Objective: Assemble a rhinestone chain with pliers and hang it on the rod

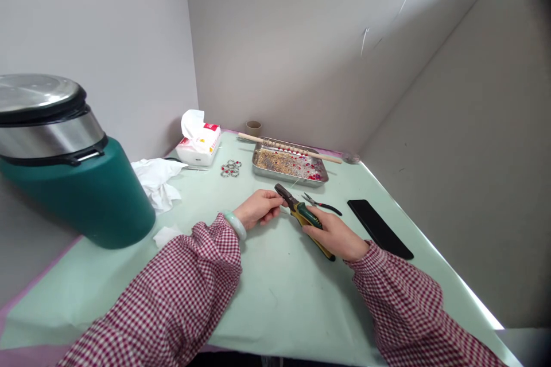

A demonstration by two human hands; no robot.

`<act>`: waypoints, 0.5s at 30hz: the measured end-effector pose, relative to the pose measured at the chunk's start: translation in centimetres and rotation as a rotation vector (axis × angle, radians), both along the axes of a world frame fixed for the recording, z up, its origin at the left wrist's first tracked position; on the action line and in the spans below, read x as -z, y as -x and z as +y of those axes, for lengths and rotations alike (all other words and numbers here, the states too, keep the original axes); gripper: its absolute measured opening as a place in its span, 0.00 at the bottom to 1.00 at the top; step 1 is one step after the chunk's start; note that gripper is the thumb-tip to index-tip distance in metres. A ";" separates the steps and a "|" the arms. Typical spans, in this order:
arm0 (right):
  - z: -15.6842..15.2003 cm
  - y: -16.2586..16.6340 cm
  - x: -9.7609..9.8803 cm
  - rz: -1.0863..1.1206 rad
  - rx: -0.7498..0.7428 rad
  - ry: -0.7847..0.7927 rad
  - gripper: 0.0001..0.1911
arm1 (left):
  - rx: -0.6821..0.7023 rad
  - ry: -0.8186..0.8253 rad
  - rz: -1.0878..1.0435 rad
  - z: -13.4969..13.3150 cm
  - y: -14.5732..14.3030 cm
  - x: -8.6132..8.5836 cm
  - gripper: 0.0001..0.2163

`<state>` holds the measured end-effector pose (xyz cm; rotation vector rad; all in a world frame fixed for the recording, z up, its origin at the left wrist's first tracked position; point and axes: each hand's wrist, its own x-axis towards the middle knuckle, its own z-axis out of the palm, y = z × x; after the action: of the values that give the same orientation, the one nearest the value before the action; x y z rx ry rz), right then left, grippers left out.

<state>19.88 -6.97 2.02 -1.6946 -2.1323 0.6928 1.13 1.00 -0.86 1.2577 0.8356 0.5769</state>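
Note:
My right hand (338, 234) is wrapped round the green and yellow handles of a pair of combination pliers (305, 215), whose dark jaws point up and left. Just left of those jaws, my left hand (261, 206) is closed in a pinch at their edge. What its fingertips hold is too small to make out; a thin pale strand (295, 182) shows just beyond the jaws. A second, smaller pair of pliers (321, 205) with dark handles lies on the table to the right. Several rings of beads (231, 168), dark and red, lie beyond my left hand.
A metal tray (290, 180) holds gold, clear and red beads, with a wooden stick (321, 155) across it. A large green flask (77, 189), crumpled tissues (159, 183) and a tissue pack (200, 146) stand left. A black phone-like slab (379, 229) lies right. Walls enclose the table.

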 end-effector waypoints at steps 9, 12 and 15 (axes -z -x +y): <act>0.4 0.0 0.3 -0.025 -0.006 -0.032 0.13 | -0.037 0.056 0.030 0.0 0.0 -0.6 0.06; 0.4 0.1 0.6 -0.031 -0.004 -0.049 0.13 | -0.043 0.058 0.025 0.1 0.0 -0.6 0.06; 0.3 0.2 0.8 -0.035 0.001 -0.058 0.13 | -0.051 0.048 0.020 0.1 0.0 -0.5 0.06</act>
<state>19.68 -6.66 1.25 -1.6900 -2.1532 0.5997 1.12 1.07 -0.37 1.2032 0.8953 0.5831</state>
